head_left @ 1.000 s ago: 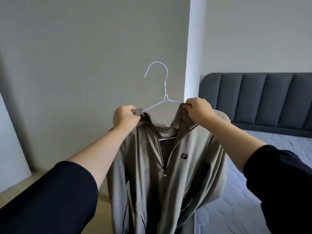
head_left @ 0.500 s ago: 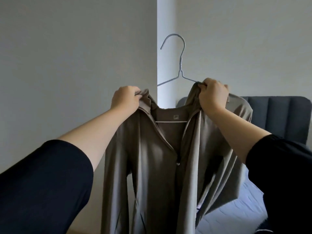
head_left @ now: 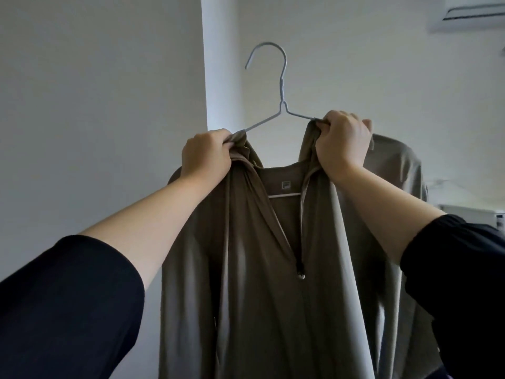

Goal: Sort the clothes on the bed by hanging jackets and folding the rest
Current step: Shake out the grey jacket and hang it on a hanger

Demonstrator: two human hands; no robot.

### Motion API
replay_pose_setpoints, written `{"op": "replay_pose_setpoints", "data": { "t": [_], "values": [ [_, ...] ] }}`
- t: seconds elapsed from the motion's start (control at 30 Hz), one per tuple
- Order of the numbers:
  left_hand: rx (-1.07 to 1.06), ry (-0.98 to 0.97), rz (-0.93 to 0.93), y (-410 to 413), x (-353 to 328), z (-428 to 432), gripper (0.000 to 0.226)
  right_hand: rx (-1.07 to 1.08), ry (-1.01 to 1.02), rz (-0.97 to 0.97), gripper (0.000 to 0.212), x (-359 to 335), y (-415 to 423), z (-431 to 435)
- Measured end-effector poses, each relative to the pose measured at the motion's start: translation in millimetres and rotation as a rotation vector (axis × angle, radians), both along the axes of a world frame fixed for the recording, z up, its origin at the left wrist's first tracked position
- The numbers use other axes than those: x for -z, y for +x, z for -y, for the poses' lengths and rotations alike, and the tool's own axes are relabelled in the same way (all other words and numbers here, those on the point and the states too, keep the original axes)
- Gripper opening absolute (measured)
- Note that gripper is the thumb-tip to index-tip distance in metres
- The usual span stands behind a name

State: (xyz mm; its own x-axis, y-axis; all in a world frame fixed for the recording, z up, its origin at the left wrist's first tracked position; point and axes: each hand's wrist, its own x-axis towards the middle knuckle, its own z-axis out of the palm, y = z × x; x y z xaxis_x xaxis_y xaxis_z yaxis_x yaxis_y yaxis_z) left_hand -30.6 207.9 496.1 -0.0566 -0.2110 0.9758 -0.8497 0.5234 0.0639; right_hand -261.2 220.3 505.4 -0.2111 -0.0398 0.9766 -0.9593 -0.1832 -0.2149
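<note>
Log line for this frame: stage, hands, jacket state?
stage: hanging jacket, held up | hanger: in shoulders, hook on no rail | left hand: grips collar | right hand: grips collar | zip: partly open

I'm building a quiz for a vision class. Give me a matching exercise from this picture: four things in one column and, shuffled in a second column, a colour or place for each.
Things
1. hanger
2. jacket
3. zip pull
4. air conditioner

Colour or place
A. top right corner, on the wall
B. pale grey wire
C. olive-brown
D. at the bottom of the open neck

Pairs: 1-B, 2-C, 3-D, 4-A
</note>
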Motion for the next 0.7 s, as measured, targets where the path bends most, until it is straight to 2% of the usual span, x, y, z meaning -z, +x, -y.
{"op": "replay_pose_setpoints", "data": {
  "t": [0.07,0.17,0.47,0.53,0.7],
  "values": [
    [0.012,0.055,-0.015,-12,4,3,0.016,0.033,0.008,-0.008,0.018,5,-12,-2],
    [-0.008,0.204,-0.011,-26,36,20,0.019,0.049,0.129,-0.033,0.016,39,-26,13],
    [-0.051,0.595,-0.014,-58,229,97,0.010,0.009,0.586,-0.045,0.020,246,-60,98],
    [-0.102,0.662,0.030,-62,267,114,0.010,0.006,0.690,-0.042,0.021,284,-64,117],
    [-0.202,0.765,0.283,-64,343,159,0.015,0.096,0.843,-0.093,0.019,358,-68,157]
  ]
}}
